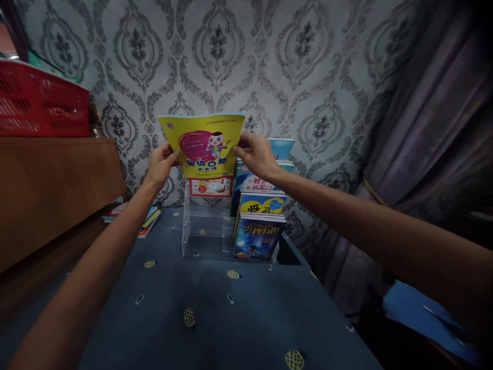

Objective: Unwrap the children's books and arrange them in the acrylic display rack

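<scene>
A thin yellow book (204,146) with a pink patch and a cartoon figure on its cover is held up above a clear stepped book rack (186,226). My left hand (159,163) pinches its left edge. On the right edge, the fingers of my right hand (256,154) are closed around it. Several books stand in the right side of the rack, among them a dark blue book (259,239) in front and a yellow-and-blue book (265,202) behind it. Below the held book shows part of a red-bordered book (211,187).
A table with a dark blue patterned cloth (211,318) carries the rack. Books lie stacked at the left (150,218), beside a wooden cabinet (57,190) with a red basket (42,100) on top. Behind is a patterned wall; a grey-purple curtain (416,128) hangs at the right.
</scene>
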Demonstrator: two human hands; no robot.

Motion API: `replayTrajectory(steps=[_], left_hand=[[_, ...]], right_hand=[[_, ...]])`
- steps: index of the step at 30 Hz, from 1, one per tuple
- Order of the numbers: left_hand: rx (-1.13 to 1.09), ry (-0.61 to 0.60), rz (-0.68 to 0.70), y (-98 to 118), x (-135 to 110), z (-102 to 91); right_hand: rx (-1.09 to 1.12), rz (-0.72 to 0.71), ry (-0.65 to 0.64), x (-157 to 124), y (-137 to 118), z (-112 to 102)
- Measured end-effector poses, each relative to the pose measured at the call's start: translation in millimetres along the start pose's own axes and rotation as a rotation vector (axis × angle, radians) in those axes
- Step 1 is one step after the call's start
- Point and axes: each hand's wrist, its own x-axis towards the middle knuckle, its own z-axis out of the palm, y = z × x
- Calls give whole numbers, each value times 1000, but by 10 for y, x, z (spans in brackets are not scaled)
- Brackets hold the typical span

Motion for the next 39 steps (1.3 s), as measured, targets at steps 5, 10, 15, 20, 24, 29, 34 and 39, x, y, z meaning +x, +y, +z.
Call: replayTrajectory(steps=[5, 10, 15, 20, 24, 29, 34, 39], left_hand=[[6, 18, -38, -4, -12, 42], [-1, 14, -67, -21, -8, 33], [-3, 10, -69, -53, -25, 24], [-12, 11, -65, -85, -18, 36], [-2, 11, -72, -123, 26, 42], [10, 30, -113, -222, 95, 68], [10, 37, -145, -336, 168, 100], [35, 30, -165, -395, 271, 100]], right_hand=[[7, 3, 9, -43, 34, 2], [7, 6, 0, -57, 48, 9], [25, 20, -15, -50, 64, 22], [3, 29, -11, -31, 92, 44], [-24, 40, -15, -5, 124, 55], [-39, 49, -51, 47, 177, 23], [-107, 29, -46, 129, 237, -10], [-159, 34, -23, 247, 283, 33]])
